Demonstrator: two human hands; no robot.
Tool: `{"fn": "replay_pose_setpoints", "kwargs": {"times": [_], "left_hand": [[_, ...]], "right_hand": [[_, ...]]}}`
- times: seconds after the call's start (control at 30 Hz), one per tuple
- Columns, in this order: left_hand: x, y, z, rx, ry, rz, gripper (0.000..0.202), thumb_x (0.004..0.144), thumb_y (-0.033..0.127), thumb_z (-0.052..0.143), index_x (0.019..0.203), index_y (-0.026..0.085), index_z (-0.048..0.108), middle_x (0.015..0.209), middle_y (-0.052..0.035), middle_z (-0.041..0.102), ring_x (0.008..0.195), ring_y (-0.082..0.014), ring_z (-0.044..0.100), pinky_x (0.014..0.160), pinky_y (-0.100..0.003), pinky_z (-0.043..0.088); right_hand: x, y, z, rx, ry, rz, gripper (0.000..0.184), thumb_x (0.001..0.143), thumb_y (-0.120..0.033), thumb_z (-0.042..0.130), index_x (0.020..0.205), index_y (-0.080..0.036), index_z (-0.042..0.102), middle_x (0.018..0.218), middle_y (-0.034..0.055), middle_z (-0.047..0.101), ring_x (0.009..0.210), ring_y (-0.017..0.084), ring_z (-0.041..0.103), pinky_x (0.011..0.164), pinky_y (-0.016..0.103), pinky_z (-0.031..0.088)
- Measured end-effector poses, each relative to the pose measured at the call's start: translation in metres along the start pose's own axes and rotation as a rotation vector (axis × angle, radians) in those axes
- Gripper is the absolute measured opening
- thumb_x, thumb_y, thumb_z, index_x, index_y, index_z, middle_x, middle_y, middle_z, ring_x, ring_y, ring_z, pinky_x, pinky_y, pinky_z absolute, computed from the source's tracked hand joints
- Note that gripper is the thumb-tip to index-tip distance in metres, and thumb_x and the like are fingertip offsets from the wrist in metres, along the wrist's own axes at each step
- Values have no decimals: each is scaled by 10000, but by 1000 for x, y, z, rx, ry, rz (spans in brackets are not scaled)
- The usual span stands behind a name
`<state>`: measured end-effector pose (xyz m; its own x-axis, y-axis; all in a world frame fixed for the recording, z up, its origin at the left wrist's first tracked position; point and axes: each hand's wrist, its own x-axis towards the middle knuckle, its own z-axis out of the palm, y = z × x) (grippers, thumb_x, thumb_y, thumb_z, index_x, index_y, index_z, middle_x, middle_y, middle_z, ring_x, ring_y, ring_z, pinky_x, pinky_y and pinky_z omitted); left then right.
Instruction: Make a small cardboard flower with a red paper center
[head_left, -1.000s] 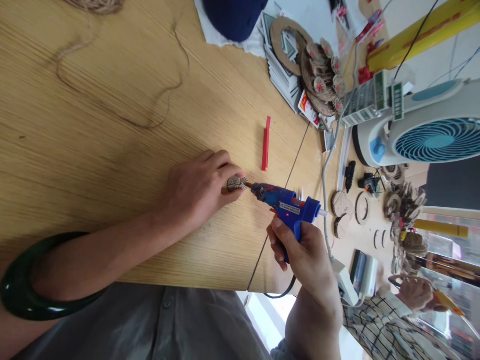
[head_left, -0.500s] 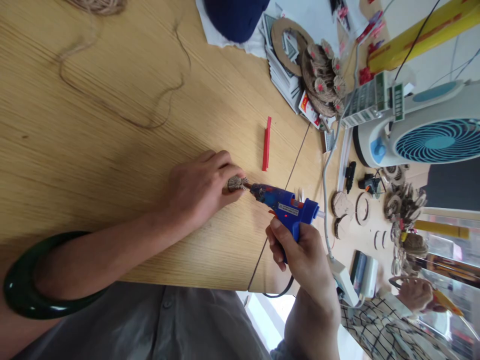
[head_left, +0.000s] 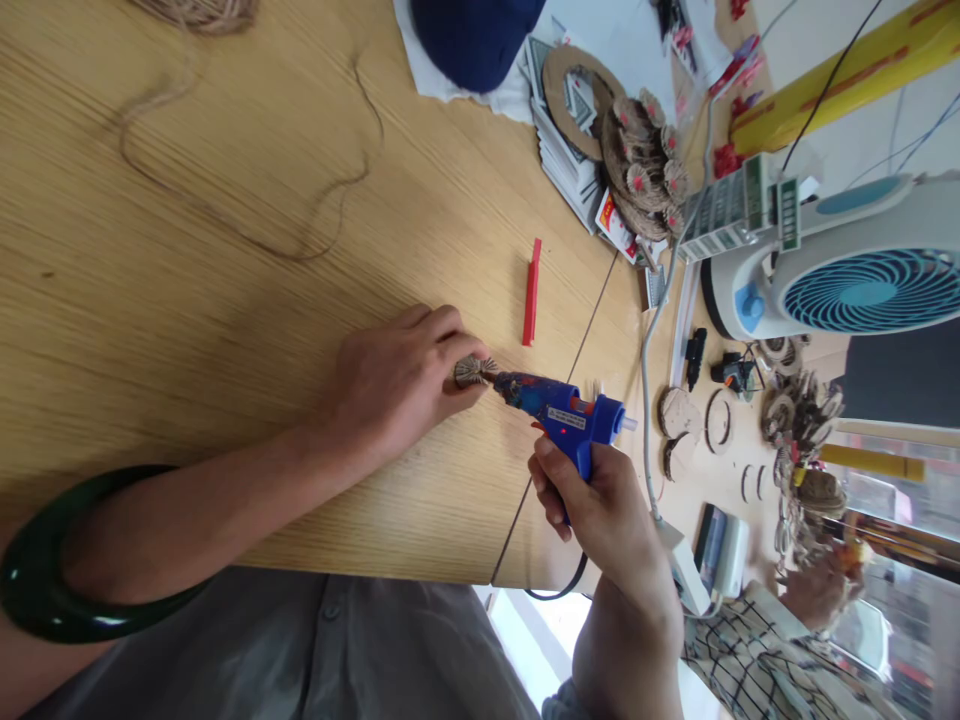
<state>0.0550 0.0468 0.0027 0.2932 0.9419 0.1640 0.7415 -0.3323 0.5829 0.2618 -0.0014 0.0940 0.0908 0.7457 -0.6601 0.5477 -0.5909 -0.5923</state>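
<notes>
My left hand (head_left: 390, 378) pinches a small fringed disc of cardboard and twine (head_left: 474, 372) between fingers and thumb, low over the light wooden table (head_left: 225, 300). My right hand (head_left: 600, 510) grips a blue hot glue gun (head_left: 559, 408), its red light lit. The gun's nozzle touches or nearly touches the fringed disc, and I cannot tell which. A dark green bangle (head_left: 75, 560) circles my left wrist. A red strip (head_left: 531, 292) lies on the table beyond my left hand.
Loose twine (head_left: 240, 180) trails across the table. At the far side are a navy cap (head_left: 472, 40), stacked cards (head_left: 562, 170), fringed cardboard discs (head_left: 641, 165) and a white-and-blue fan (head_left: 847, 280). A co-worker's hand (head_left: 821, 590) and plaid sleeve (head_left: 750, 650) are at the right.
The glue gun has tilted slightly while its nozzle stays at the disc. My left hand barely moves. The co-worker's hand and the orange item in it have shifted.
</notes>
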Motion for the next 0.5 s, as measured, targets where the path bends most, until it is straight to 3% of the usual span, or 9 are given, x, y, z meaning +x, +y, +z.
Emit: {"fn": "replay_pose_setpoints", "kwargs": {"times": [0.2, 0.5], "left_hand": [[1, 1, -2, -37, -42, -41, 93, 1024, 318, 723, 1056, 265, 792, 1056, -29, 762, 1021, -249, 691, 753, -344, 463], [2, 3, -5, -12, -41, -28, 101, 986, 268, 774, 1079, 238, 801, 1062, -28, 778, 999, -232, 697, 691, -347, 438]], "right_hand": [[-3, -1, 0, 9, -1, -7, 469, 942, -566, 660, 639, -232, 528, 490, -41, 498, 407, 79, 429, 396, 249, 315], [-6, -3, -2, 98, -58, -9, 494, 963, -601, 659, 659, -228, 546, 488, -41, 495, 398, 82, 423, 374, 234, 320]]}}
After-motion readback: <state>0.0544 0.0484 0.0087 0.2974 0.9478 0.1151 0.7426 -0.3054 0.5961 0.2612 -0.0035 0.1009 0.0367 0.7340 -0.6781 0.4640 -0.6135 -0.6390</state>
